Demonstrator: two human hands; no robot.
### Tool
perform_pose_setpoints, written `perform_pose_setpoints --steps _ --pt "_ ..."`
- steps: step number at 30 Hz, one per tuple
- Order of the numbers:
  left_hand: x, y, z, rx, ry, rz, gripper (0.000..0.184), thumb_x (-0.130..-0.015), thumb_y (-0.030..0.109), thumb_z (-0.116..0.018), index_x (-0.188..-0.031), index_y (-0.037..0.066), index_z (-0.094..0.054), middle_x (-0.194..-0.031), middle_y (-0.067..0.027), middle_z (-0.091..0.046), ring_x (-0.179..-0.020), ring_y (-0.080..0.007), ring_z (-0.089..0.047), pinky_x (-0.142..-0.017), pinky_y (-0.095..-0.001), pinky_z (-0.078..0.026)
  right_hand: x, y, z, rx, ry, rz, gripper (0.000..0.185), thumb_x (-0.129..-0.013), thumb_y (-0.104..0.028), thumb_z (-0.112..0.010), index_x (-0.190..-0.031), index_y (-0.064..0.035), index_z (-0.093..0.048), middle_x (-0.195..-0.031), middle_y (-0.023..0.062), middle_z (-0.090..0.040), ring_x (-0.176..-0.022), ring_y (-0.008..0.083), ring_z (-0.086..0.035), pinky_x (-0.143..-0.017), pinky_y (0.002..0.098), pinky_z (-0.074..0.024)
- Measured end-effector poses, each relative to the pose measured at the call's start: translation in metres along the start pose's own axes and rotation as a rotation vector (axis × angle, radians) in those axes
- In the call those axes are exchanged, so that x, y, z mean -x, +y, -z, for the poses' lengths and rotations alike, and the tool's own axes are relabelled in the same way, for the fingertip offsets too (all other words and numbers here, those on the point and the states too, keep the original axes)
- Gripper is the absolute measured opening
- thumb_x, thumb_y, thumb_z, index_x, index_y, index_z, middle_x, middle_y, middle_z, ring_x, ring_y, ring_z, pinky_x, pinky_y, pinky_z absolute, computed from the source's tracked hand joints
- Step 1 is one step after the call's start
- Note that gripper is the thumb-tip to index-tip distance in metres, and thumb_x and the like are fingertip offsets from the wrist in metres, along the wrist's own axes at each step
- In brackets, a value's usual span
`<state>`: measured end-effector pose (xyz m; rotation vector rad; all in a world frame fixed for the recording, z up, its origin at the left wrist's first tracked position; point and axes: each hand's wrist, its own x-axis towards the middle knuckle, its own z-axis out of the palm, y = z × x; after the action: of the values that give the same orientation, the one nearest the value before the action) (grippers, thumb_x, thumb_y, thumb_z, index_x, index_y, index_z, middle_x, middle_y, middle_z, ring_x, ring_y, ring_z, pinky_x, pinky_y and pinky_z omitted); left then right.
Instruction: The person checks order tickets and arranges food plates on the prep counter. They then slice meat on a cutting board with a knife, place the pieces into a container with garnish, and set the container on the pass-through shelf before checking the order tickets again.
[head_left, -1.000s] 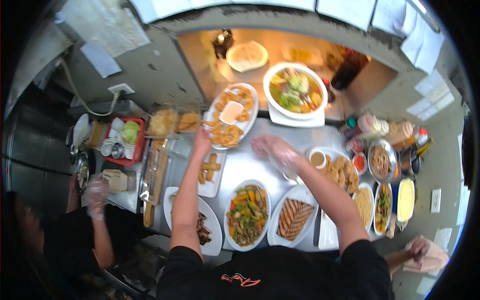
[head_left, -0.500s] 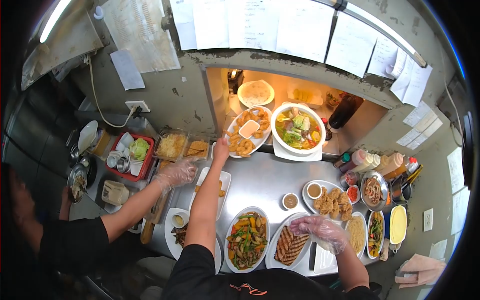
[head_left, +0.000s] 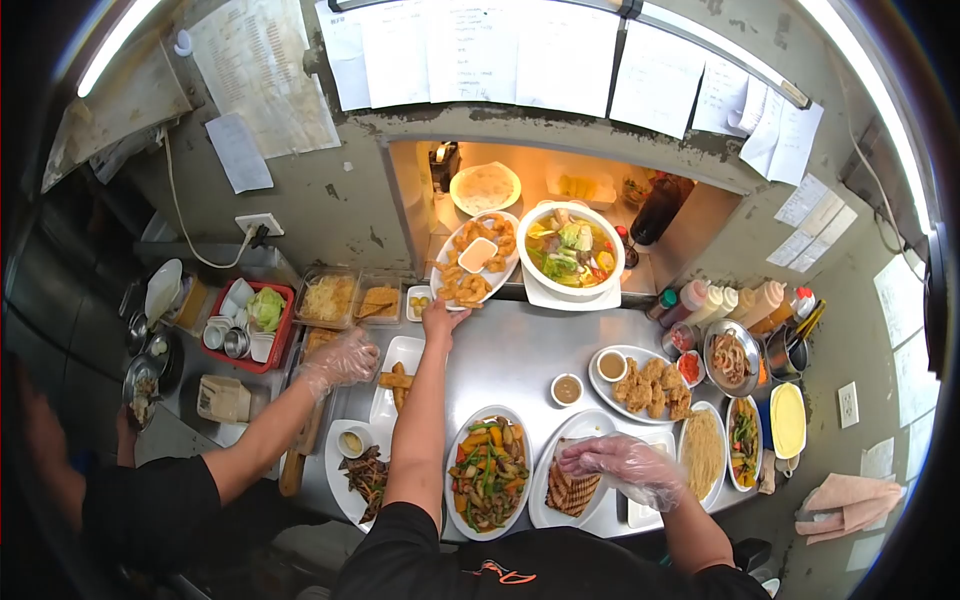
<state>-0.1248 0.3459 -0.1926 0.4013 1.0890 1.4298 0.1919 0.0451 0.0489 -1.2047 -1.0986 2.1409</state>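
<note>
My left hand [head_left: 443,319] is bare and closes on the near rim of a white oval plate of fried rings [head_left: 464,290] with a dip cup, at the serving window's edge. Beside that plate, a large white bowl of soup [head_left: 571,248] stands on a square white plate. My right hand [head_left: 625,468] wears a clear plastic glove. It hovers over the plate of grilled meat [head_left: 570,492], fingers stretched out and holding nothing. A plate of stir-fried vegetables [head_left: 490,474] lies between my arms. Fried chicken [head_left: 650,388] sits further right with a sauce cup.
From the left, a co-worker's gloved hand [head_left: 342,362] reaches over the counter near a white tray of fried sticks [head_left: 400,385]. A red basket [head_left: 279,340] stands far left. Sauce bottles [head_left: 735,303], a metal bowl [head_left: 731,358] and a yellow-lidded tub [head_left: 788,420] line the right.
My right hand has moved back from mid-counter to above the grilled meat. My left hand has shifted to the plate's near edge. The co-worker's hand has come in over the counter. The view has shifted.
</note>
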Motion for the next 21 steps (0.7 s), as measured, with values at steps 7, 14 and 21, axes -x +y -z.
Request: perform_pose_setpoints --steps 7,14,21 --pt "0.006 -0.008 0.003 0.132 -0.058 0.019 0.041 -0.109 0.024 -0.036 -0.129 -0.011 -0.043 -0.122 -0.024 -0.058 -0.096 -0.0359 -0.068 -0.085 -0.043 -0.062 0.011 0.008 -0.004 0.043 -0.001 -0.013 0.036 -0.102 -0.017 -0.058 -0.129 0.0064 -0.058 -0.121 0.0138 -0.067 -0.117 0.0198 -0.063 -0.102 0.0331 -0.0484" --pt "0.057 -0.042 0.027 -0.027 -0.038 0.007 0.037 -0.106 0.018 -0.046 -0.139 0.003 -0.044 -0.129 -0.0198 -0.058 -0.096 -0.0259 -0.067 -0.075 -0.0371 -0.058 0.025 0.006 -0.018 0.076 0.06 -0.017 0.036 -0.101 -0.011 -0.058 -0.132 0.0078 -0.056 -0.123 0.0153 -0.066 -0.119 0.0221 -0.062 -0.105 0.0339 -0.0468" --pt "0.235 -0.017 -0.03 -0.261 -0.346 -0.072 0.034 -0.102 0.017 -0.056 -0.133 0.006 -0.054 -0.121 -0.0077 -0.064 -0.093 -0.0142 -0.064 -0.074 -0.026 -0.051 0.032 0.017 -0.023 0.162 0.021 0.022 0.031 -0.099 -0.008 -0.061 -0.127 0.0057 -0.06 -0.118 0.0115 -0.068 -0.112 0.0173 -0.064 -0.099 0.0309 -0.0498"
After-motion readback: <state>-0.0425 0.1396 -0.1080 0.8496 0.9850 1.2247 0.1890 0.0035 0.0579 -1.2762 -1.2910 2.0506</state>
